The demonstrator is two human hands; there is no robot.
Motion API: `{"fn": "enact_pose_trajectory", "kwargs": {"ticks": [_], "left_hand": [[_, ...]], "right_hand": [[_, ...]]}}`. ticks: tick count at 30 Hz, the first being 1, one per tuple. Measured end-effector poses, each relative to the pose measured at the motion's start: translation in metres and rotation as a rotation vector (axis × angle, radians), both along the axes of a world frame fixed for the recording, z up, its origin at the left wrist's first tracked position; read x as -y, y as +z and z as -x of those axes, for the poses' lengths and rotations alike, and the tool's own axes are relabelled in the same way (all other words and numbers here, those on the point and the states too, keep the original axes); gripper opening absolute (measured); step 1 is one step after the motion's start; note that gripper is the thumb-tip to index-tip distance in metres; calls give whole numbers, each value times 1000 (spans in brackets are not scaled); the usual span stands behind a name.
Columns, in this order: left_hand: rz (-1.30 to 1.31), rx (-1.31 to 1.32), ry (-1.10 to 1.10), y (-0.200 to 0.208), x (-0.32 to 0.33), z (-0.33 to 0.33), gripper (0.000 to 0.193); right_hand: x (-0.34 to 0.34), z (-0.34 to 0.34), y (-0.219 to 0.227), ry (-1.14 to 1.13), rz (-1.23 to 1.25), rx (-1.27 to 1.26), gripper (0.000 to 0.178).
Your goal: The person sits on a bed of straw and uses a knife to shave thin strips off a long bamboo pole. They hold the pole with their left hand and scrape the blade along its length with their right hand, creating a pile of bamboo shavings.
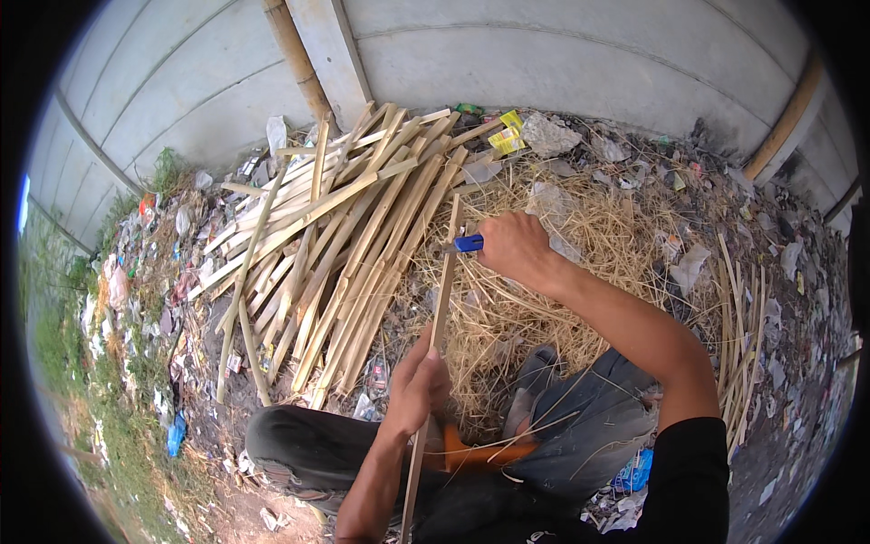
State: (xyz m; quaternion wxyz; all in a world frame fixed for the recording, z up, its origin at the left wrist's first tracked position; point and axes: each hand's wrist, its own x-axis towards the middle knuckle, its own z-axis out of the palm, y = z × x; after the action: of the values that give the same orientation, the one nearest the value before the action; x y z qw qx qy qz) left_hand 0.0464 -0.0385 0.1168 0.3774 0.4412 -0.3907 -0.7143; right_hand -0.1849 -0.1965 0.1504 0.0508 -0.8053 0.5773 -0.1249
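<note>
My left hand (420, 384) is closed round a long split bamboo strip (442, 304), which slants up from the lower edge between my legs. Higher up, my right hand (517, 245) grips a knife with a blue handle (468, 243). Its blade meets the strip near the upper end, and most of the handle is hidden in my fist. To the left lies a large pile of split bamboo strips (349, 258). Thin straw-like bamboo shavings (507, 335) cover the ground beneath and beyond my hands.
A grey panel wall (562, 63) closes off the far side, with bamboo poles (299, 59) against it. Thin strips (739, 335) lie at the right. Litter covers the ground, including a yellow packet (507, 134) and a blue wrapper (177, 433). Something orange (480, 453) sits between my legs.
</note>
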Motion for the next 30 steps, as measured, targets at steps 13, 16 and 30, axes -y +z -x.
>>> {"fn": "enact_pose_trajectory", "kwargs": {"ticks": [13,16,30], "left_hand": [[-165,-203,-28,-10,1,-2,46],[-192,-166,-73,-3,-7,-2,42],[-391,-526,-368,-27,-21,5,44]], "right_hand": [[1,-12,-15,-7,-4,-81,16],[15,4,-19,36,151,-161,15],[56,47,-8,-303,108,301,22]]}}
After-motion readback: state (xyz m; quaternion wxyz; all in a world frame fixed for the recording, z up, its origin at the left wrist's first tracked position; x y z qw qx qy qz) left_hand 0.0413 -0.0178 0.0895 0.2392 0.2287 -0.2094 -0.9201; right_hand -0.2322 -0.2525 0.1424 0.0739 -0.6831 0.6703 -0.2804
